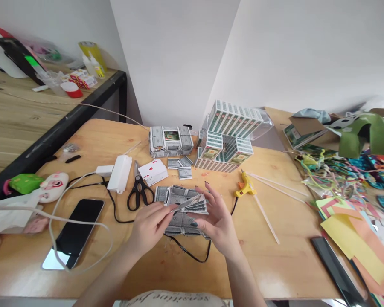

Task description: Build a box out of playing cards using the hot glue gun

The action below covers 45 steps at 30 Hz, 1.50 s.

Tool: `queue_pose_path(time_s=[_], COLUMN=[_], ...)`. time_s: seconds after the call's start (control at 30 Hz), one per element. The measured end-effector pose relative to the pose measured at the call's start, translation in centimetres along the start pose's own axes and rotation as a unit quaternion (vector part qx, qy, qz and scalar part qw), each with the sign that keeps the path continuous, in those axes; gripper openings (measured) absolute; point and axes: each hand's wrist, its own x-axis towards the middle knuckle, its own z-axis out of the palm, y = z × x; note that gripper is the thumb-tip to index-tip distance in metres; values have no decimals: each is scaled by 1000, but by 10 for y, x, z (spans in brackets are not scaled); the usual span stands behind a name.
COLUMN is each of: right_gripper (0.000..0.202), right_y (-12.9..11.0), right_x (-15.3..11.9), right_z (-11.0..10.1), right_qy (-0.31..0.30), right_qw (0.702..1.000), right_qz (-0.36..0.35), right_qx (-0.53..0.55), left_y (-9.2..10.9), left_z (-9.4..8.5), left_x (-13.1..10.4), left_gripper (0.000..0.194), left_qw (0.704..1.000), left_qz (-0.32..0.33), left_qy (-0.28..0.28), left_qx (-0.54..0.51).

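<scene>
My left hand is closed, pinching the left end of a grey-backed playing card that slants up to the right. My right hand curves round the right side of a layered bundle of folded playing cards, thumb in front and fingers behind. Under both hands lies a larger structure built of grey patterned cards, partly hidden by them. Black-handled scissors and a pile of loose cards, an ace of hearts on top, lie just beyond my left hand. Small folded card pieces sit farther back.
A finished-looking card block stands at the back beside stacked card boxes. To the right lie a yellow glue gun and clear glue sticks. A phone, white power adapter and cables occupy the left; coloured papers the right.
</scene>
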Motion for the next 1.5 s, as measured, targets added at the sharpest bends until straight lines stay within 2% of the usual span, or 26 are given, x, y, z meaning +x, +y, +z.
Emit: queue_pose_path(time_s=[0.13,0.23,0.37,0.5,0.63,0.77,0.93,1.13,1.33,1.5], right_gripper=[45,32,24,25,29,33,33,36,31,28], right_y=[1,4,6,8,12,14,16,19,22,22], right_x=[4,6,7,8,11,11,11,11,10,8], right_z=[1,0,-1,-4,-8,-14,-17,-15,-15,-14], right_qy=[83,112,132,127,132,169,215,208,213,189], right_qw=[996,990,980,981,980,975,966,969,974,980], right_qz=[16,41,67,94,119,112,102,91,70,55], right_qx=[20,71,129,115,95,92,100,98,43,-8], left_y=[7,10,13,15,17,16,14,13,12,12], left_z=[3,5,5,3,2,3,5,11,12,9], left_x=[6,9,12,16,20,23,25,21,19,18], left_gripper=[19,18,19,24,33,34,32,29,31,30], left_qw=[1000,999,996,983,955,918,869,827,831,869], left_qz=[-20,-31,-69,-135,-225,-307,-348,-376,-371,-320], left_qy=[-12,-15,-23,-67,-103,-94,-79,-69,-93,-114], left_qx=[-11,-27,-60,-100,-165,-232,-343,-413,-403,-360])
